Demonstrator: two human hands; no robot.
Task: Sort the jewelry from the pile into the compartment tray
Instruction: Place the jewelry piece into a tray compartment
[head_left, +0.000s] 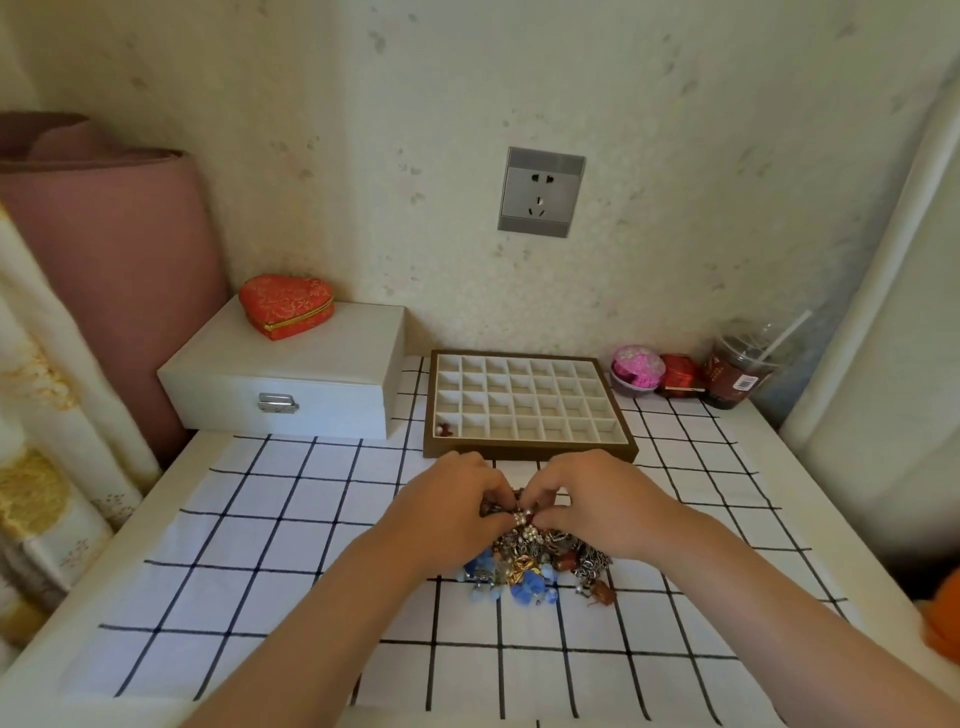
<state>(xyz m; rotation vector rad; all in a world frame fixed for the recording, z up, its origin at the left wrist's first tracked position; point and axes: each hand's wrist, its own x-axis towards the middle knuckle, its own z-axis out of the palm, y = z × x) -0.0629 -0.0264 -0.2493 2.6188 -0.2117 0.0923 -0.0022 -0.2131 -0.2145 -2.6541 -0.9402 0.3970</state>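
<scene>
Jewelry pile (535, 564) sits mid-desk (769, 431) on checked cloth (260, 519), just in front of compartment tray (530, 452); tray stands at rear centre, near wall; one small item (444, 429) lies in tray's near-left compartment. Left grip (457, 506) and right grip (597, 506) are both over pile's far edge, fingers curled, tips meeting; both pinch a small beaded piece (522, 517) at pile top; piece touches pile. Rear left: white box (291, 374) w/ latch, red heart box (284, 305) on its lid. Rear right: lidded cup (737, 374) w/ straw.
</scene>
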